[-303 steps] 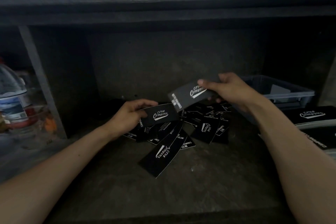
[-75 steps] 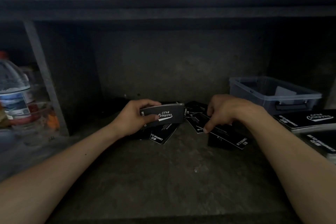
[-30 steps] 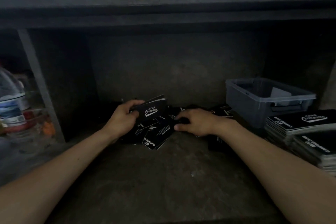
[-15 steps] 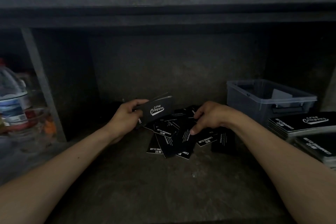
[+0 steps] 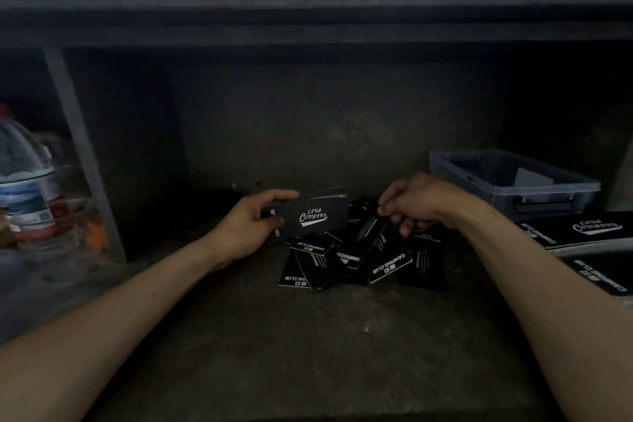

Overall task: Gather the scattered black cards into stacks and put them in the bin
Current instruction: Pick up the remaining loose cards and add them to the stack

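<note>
My left hand [image 5: 247, 226] grips a stack of black cards [image 5: 317, 216] with white "Club Camping" lettering, held upright a little above the shelf floor. My right hand [image 5: 416, 200] pinches the upper edge of one black card [image 5: 368, 233] that tilts up out of the pile. Several loose black cards [image 5: 356, 260] lie overlapping on the dark concrete floor between and below both hands. A grey translucent plastic bin [image 5: 507, 178] stands at the back right, beyond my right hand.
Stacks of black cards [image 5: 582, 233] lie at the right edge in front of the bin. A water bottle [image 5: 24, 185] and blurred small items stand behind a grey post [image 5: 82, 154] at the left. A low concrete slab [image 5: 308, 14] hangs overhead.
The loose cards were pulled nearer and spread out. My right hand has risen off the pile with one card pinched. My left hand kept its stack, now a little higher.
</note>
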The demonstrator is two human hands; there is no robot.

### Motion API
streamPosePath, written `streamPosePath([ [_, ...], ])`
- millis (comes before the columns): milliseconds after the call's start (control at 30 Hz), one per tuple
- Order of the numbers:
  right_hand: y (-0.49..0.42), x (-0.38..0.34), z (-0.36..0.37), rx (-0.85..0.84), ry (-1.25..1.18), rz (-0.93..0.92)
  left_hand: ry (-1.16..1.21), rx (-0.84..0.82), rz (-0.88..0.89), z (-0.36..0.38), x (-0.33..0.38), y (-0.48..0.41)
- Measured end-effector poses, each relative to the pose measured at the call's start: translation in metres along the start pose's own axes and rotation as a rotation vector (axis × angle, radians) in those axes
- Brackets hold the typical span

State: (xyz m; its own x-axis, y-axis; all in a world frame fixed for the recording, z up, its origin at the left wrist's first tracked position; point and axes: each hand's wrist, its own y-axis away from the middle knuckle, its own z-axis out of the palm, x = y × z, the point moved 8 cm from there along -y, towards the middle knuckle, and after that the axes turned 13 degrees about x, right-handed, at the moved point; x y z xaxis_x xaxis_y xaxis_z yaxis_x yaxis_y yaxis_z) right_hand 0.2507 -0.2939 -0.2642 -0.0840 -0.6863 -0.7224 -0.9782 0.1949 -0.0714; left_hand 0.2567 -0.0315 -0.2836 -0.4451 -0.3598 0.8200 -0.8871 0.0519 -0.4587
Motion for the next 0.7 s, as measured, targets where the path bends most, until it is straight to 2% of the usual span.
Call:
streamPosePath([
  [100,0.000,-0.001,-0.002,-0.008,-0.030,-0.019,-0.013,-0.013,-0.013,0.001,0.001,0.001],
  [267,-0.012,-0.004,-0.018,0.172,-0.042,-0.084,-0.017,-0.017,-0.015,0.002,0.001,0.001],
  [333,-0.012,-0.003,-0.015,0.127,-0.037,-0.069,-0.009,-0.022,-0.016,0.002,0.002,0.001],
  [400,-0.007,-0.003,-0.008,0.006,-0.049,-0.044,0.010,-0.031,-0.033,0.003,0.000,0.001],
  [500,0.002,-0.009,0.003,-0.128,-0.034,-0.099,0.035,-0.058,-0.065,0.004,-0.004,0.001],
  [567,0.002,-0.016,0.009,-0.057,-0.055,-0.191,0.027,-0.111,-0.056,0.006,-0.004,0.002],
  [633,0.000,-0.026,0.010,0.088,-0.045,-0.304,0.046,-0.161,-0.025,0.011,-0.002,0.006],
  [700,-0.003,-0.033,0.012,0.210,0.037,-0.390,0.086,-0.125,0.020,0.011,0.000,0.005],
])
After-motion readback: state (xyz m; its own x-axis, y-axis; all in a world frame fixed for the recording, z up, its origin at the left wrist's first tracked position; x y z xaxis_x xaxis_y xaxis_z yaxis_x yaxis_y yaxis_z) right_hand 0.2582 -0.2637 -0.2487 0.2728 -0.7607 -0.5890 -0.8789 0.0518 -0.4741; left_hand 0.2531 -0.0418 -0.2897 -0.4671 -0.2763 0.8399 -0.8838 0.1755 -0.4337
